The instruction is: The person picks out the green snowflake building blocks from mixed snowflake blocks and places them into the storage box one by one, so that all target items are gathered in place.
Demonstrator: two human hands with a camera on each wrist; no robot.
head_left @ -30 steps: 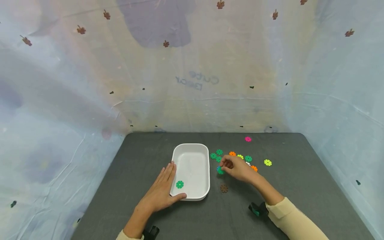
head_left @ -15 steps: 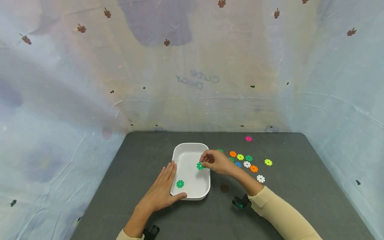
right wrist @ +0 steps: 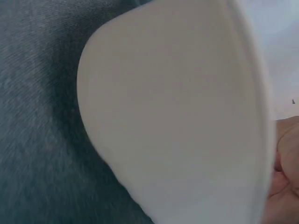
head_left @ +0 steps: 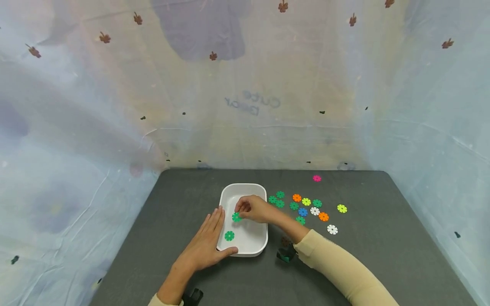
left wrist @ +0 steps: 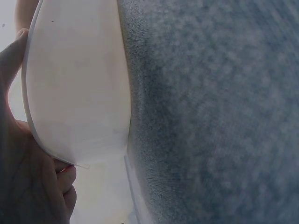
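A white tray (head_left: 250, 240) lies on the dark grey table. Along its left rim rests my left hand (head_left: 203, 245), fingers straight and thumb spread over the near left corner; in the left wrist view the thumb (left wrist: 16, 53) lies at the tray's rim. Between thumb and fingertips my right hand (head_left: 257, 210) pinches a green flower-shaped disc (head_left: 236, 217) over the tray's inside. Another green disc (head_left: 229, 236) lies on the tray floor near the left hand. In the right wrist view the tray's outer wall (right wrist: 173, 102) hides most of that hand.
Right of the tray lie several loose discs: green (head_left: 280, 204), orange (head_left: 297, 198), yellow (head_left: 342, 208), blue (head_left: 303, 212), white (head_left: 332, 229) and a pink one (head_left: 317, 178) farther back. A brown disc (head_left: 285, 241) is partly covered by the right forearm. Patterned sheets surround the table.
My right hand has moved left from the loose discs to over the tray, carrying a green disc. The left hand has stayed at the tray's rim.
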